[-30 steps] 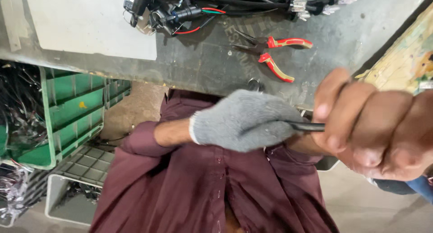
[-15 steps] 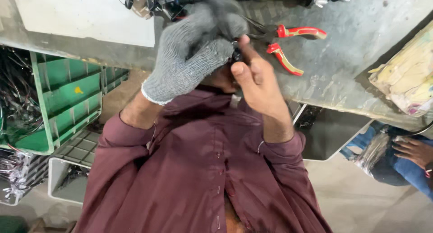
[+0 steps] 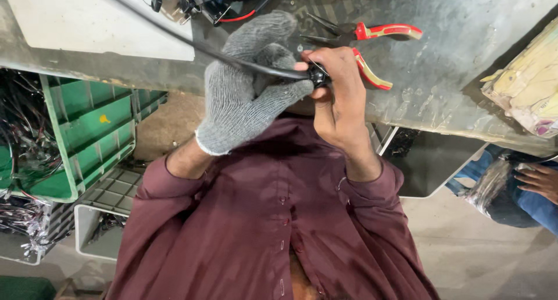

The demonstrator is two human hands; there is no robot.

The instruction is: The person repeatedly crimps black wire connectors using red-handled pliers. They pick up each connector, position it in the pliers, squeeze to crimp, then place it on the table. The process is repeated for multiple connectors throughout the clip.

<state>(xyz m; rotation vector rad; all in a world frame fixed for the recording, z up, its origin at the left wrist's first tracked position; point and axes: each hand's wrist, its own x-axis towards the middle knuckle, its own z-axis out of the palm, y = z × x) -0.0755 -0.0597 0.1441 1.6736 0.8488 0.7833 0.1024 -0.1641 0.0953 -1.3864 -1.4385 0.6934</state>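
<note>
A black cable (image 3: 232, 56) is held in both hands above the edge of a grey, scuffed metal surface (image 3: 453, 73). The left hand (image 3: 250, 91), covered by a grey knitted glove, is closed around the smooth, round cable, which runs from it up and left across the surface. The bare right hand (image 3: 337, 96) is closed too, its fingertips pinched on a small black knob-like end (image 3: 318, 75) of the cable, just beside the gloved fingers.

Behind the hands, pliers (image 3: 360, 44) with red and yellow handles are laid flat on the surface, their metal jaws pointing left. A tangle of black and red wires (image 3: 215, 1) is seen at the top edge, next to a flat white sheet (image 3: 87, 21). A crumpled yellowish package (image 3: 523, 85) lies at the right.

Below the surface on the left, a green ribbed plastic crate (image 3: 87, 131) is partly filled with dark wires, above a grey crate (image 3: 104, 201). Another person's hand (image 3: 537, 181) is visible at the far right.
</note>
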